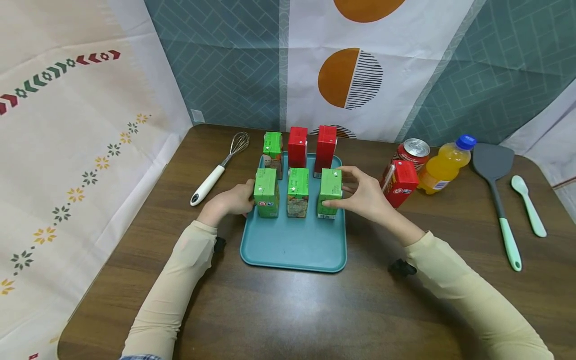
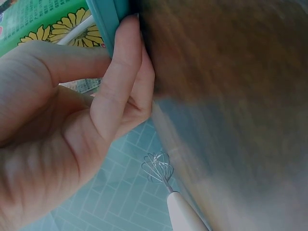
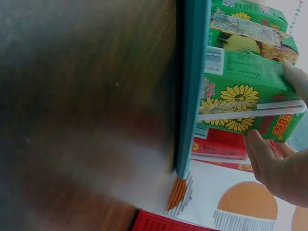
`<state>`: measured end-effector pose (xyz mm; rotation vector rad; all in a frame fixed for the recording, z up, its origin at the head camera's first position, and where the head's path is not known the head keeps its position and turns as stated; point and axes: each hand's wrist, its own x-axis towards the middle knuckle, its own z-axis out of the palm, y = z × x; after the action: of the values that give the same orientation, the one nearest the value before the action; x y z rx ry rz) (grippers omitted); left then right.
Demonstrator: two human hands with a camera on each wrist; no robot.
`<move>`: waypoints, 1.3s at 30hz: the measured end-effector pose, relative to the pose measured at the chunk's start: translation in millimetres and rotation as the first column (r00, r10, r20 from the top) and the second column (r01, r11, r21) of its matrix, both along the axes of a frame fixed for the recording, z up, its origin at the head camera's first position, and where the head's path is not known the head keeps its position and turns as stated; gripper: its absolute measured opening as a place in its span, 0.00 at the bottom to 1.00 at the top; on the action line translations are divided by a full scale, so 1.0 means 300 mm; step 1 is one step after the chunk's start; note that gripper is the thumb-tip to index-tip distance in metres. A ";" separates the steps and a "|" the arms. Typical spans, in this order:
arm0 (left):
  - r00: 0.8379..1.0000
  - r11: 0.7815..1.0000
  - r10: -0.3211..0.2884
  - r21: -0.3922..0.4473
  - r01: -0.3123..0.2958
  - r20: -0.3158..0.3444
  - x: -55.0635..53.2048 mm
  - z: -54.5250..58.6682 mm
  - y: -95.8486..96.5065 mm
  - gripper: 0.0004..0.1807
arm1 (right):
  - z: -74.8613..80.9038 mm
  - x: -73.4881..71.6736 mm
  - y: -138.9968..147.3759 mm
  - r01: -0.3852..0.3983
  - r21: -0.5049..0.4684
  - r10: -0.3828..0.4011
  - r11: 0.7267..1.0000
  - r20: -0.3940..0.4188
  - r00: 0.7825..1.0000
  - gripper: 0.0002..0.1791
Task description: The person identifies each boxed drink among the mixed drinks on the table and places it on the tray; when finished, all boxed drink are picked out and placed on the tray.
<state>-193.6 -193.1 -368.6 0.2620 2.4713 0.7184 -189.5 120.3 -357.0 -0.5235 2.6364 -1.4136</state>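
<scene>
A blue-green tray [image 1: 292, 245] carries two rows of drink cartons with straws. In front stand a left green carton [image 1: 267, 192], a middle green carton [image 1: 298, 192] and a right green carton [image 1: 330, 190]. Behind them are another green carton [image 1: 272, 150] and two red ones. My left hand [image 1: 234, 199] pinches the tray's left rim [image 2: 103, 24], thumb and curled fingers at the edge in the left wrist view. My right hand [image 1: 366, 197] holds the right green carton between thumb and fingers; its yellow flowers [image 3: 238, 98] show in the right wrist view.
A whisk [image 1: 220, 170] lies left of the tray. At right are a red carton [image 1: 399, 184], a cola can [image 1: 415, 152], an orange drink bottle [image 1: 445, 167], a spatula [image 1: 499, 200] and a pale green spoon [image 1: 528, 205]. Fabric hangs behind the table.
</scene>
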 end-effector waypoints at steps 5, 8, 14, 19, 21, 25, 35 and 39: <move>1.000 1.000 0.005 -0.008 -0.005 -0.001 0.001 0.003 0.001 0.31 | -0.004 -0.002 -0.012 0.008 -0.005 -0.008 1.000 0.049 0.999 0.48; 1.000 1.000 -0.001 -0.008 0.001 -0.006 0.000 0.001 0.001 0.30 | -0.001 0.000 -0.014 0.009 0.017 -0.010 1.000 0.063 0.998 0.50; 1.000 1.000 -0.004 -0.006 0.004 -0.013 0.002 0.000 0.003 0.32 | 0.019 0.013 0.005 0.001 0.076 -0.005 0.997 0.047 0.999 0.52; 1.000 1.000 -0.001 -0.009 0.000 -0.015 0.004 0.005 0.002 0.32 | 0.060 0.045 0.052 -0.041 0.054 0.043 0.998 -0.024 0.999 0.46; 1.000 1.000 0.000 -0.008 0.000 -0.014 0.004 0.005 0.002 0.32 | 0.086 0.066 0.079 -0.056 0.054 0.060 0.997 -0.069 0.996 0.42; 1.000 1.000 -0.001 -0.005 0.001 -0.013 0.002 0.002 0.002 0.32 | 0.136 0.100 0.145 -0.049 0.074 0.063 0.996 -0.198 0.978 0.37; 1.000 1.000 -0.001 -0.016 0.001 0.000 -0.004 -0.004 -0.001 0.30 | 0.189 0.112 0.311 0.072 0.052 -0.042 0.996 -0.443 0.896 0.37; 1.000 1.000 -0.003 -0.016 0.003 0.000 -0.003 -0.002 0.000 0.31 | 0.196 0.100 0.367 0.124 0.095 -0.075 0.988 -0.408 0.910 0.38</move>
<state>-194.6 -193.0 -369.1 0.2597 2.4745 0.6973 -159.5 230.4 -298.1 -0.7478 3.0885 -1.2765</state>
